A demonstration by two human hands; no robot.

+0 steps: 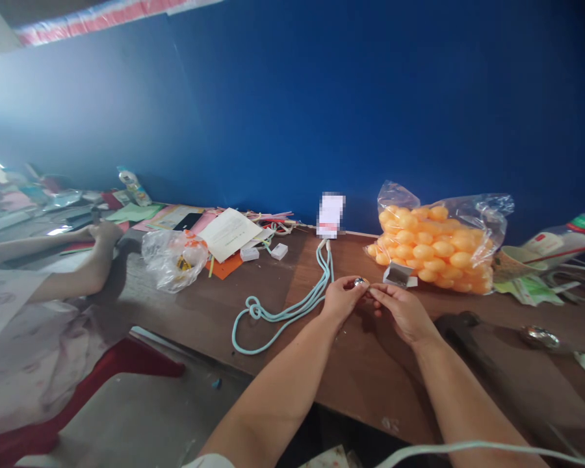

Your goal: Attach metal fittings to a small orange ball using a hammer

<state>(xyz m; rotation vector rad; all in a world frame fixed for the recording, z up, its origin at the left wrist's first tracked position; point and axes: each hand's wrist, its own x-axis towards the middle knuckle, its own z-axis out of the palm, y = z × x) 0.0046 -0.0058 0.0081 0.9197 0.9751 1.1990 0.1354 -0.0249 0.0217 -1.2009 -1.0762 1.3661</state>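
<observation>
Over the brown table, my left hand (342, 298) is closed around a small shiny silver object (359, 282). My right hand (398, 308) meets it from the right, thumb and fingers pinched together at the object's right side; what they grip is too small to make out. Just behind my hands lies a small open box (398, 274), dark inside. A clear bag of orange balls (433, 250) sits behind and to the right. To the left, a light blue cord (273, 316) lies looped on the table, running up to a blurred white card (330, 216) near the blue partition.
Papers (230, 234), a crumpled plastic bag (174, 260) and two small white boxes lie left. Another person's hand (104, 235) rests at far left. At right are a shiny metallic object (540, 337) and a cone-shaped container (514, 263). A blue partition (292, 110) stands behind.
</observation>
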